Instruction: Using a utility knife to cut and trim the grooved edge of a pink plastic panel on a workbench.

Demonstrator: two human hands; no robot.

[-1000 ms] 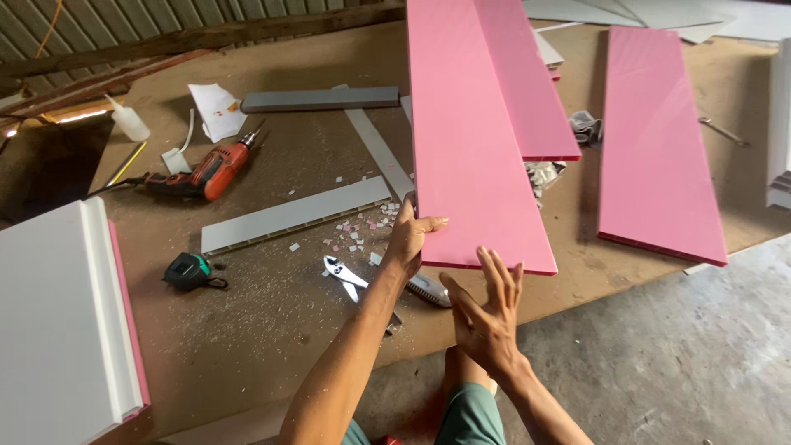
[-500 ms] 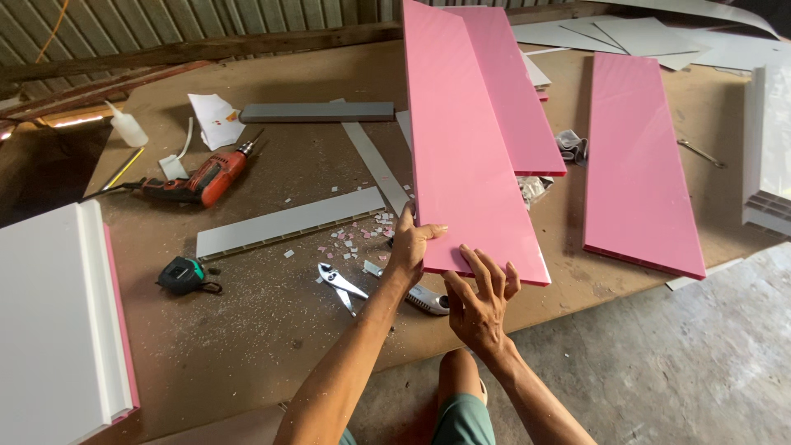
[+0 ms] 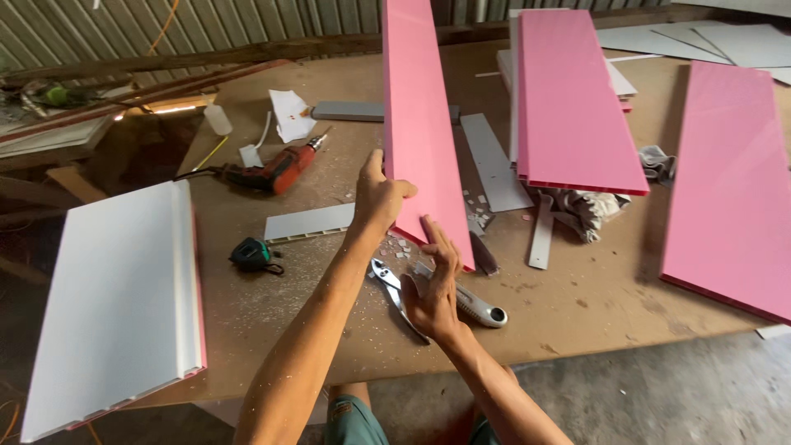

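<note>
Left hand point(image 3: 381, 196) gripping near left edge of tilted pink panel point(image 3: 420, 124); right hand point(image 3: 434, 284) spread wide, fingertips under near end, above pliers point(image 3: 394, 288) and utility knife point(image 3: 465, 301).

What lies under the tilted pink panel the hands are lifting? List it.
Under the raised pink panel: white chips on the brown table, a grey strip, and a dark blade-like tool. Left hand grips its edge; right hand supports below. Anything farther back is covered.

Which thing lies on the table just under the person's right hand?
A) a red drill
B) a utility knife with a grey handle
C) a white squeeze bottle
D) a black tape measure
B: the utility knife lies on the table right beside and below the right hand, next to the pliers, while the drill, tape measure and bottle lie farther left.
</note>
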